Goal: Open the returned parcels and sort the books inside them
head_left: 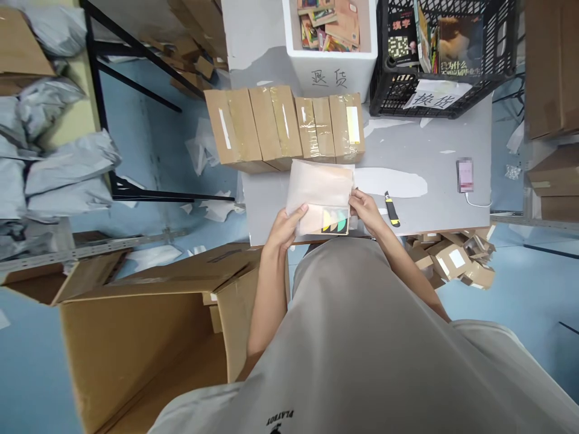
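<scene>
Between my two hands is a book in a whitish translucent wrapper [319, 188], held above the front edge of the table. A patch of its cover with yellow, green and black shapes shows at the lower right. My left hand [287, 226] grips the lower left side, thumb on top. At the right edge, the fingers of my right hand [365, 210] pinch the wrapper. A yellow and black utility knife [392, 210] lies on the table just right of my right hand. Behind the book stand several taped cardboard boxes [278, 123] in a row.
On the grey table [446, 141], a white foam bin [332, 72] and a black crate [384, 90] hold books. A phone [465, 175] with a cable lies at the right. A large open carton [149, 349] stands left; grey parcels [67, 169] fill a shelf; cardboard scraps [452, 259] lie below.
</scene>
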`<state>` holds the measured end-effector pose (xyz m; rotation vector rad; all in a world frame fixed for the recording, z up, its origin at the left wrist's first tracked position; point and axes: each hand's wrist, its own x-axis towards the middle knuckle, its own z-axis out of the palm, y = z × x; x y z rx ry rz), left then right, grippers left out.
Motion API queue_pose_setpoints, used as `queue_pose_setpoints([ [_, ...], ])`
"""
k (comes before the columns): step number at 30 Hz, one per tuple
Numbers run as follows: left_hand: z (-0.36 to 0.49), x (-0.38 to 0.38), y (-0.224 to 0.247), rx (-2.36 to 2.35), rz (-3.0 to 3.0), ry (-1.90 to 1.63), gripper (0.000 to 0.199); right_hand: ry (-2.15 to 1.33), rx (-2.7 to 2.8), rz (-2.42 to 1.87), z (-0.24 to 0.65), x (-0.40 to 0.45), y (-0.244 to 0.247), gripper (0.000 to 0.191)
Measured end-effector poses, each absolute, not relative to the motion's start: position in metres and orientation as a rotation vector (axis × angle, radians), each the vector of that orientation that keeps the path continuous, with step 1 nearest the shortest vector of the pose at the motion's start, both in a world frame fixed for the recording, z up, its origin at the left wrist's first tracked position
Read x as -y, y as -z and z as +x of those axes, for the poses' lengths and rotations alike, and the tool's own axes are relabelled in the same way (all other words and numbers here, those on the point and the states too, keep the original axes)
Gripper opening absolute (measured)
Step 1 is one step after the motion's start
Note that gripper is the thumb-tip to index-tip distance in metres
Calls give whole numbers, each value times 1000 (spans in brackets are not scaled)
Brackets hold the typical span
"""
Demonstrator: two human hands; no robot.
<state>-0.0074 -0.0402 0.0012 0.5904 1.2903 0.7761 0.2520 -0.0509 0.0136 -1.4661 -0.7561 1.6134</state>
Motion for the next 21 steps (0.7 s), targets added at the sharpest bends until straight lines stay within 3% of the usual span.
queue_pose_setpoints([
  [7,-16,27,1,-1403,725,-858,65,-1506,725,-1484,281,57,-28,64],
  [14,-24,20,-3,-1688,1410,-714,21,-1285,606,-1501,330,66,-37,65],
  [21,24,20,-8,-1336,2015,65,47,-1121,594,-1455,352,77,-59,52],
])
